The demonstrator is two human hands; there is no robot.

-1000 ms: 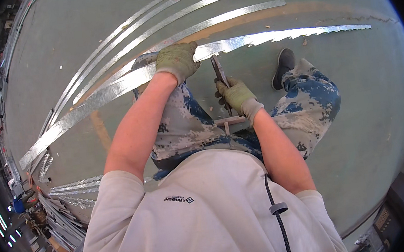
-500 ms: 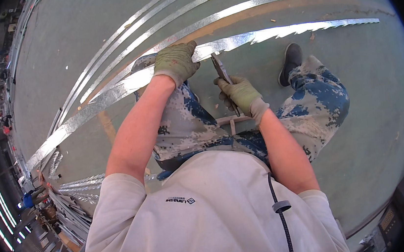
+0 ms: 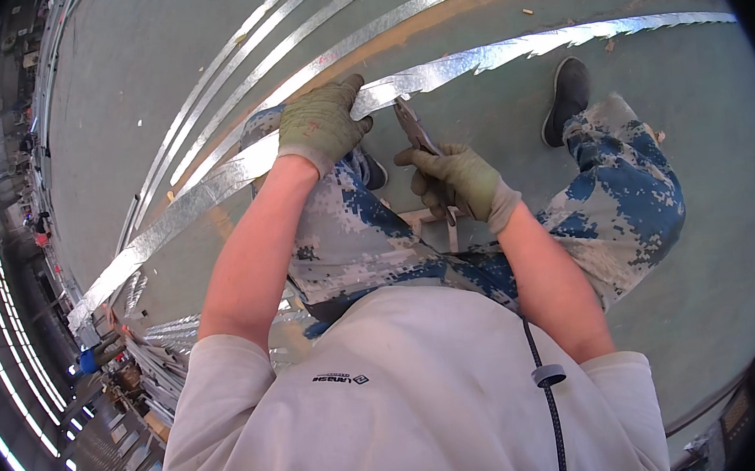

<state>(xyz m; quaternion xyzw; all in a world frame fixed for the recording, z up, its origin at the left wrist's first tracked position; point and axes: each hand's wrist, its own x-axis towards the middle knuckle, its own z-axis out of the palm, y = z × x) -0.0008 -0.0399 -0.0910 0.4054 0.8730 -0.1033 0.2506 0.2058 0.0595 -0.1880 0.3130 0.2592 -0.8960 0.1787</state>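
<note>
Your left hand (image 3: 322,124) has its gloved fingers closed over the long metal strip (image 3: 478,57), which lies across the floor (image 3: 697,294) in front of you. Your right hand (image 3: 459,181) grips metal snips (image 3: 412,126) at the strip's edge.

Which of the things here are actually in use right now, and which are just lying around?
In use:
- left hand, gripping the notched metal strip
- right hand, holding the snips at that strip

Lying about:
- plain metal strips on the floor beyond
- stacked metal pieces at the left
</note>
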